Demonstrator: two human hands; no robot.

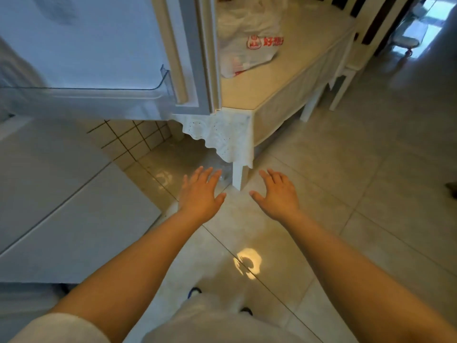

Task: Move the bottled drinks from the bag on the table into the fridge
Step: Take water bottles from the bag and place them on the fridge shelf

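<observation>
Both hands are out in front with fingers spread and nothing in them — left hand (200,191) and right hand (278,195) hang palm-down over the floor tiles (371,206), well short of anything on the table. Looks like the in-between bit of a trip: free hands, so either about to go for the first bottle or heading for another.

Plastic bag (247,43) with the red print sits on the table (284,87), near the edge closest to the fridge, which makes sense since it's a short carry. I can't actually make out any bottles through the plastic, too crumpled and pale.

Fridge door (99,45) is swung wide open, right up against the table corner, and its clear door shelf (163,80) looks unfilled from here. Door's open so nothing has to be juggled one-handed, I'd guess. Next move is probably reaching up and right into the bag — the door edge sits close beside it, so mind the elbow.
</observation>
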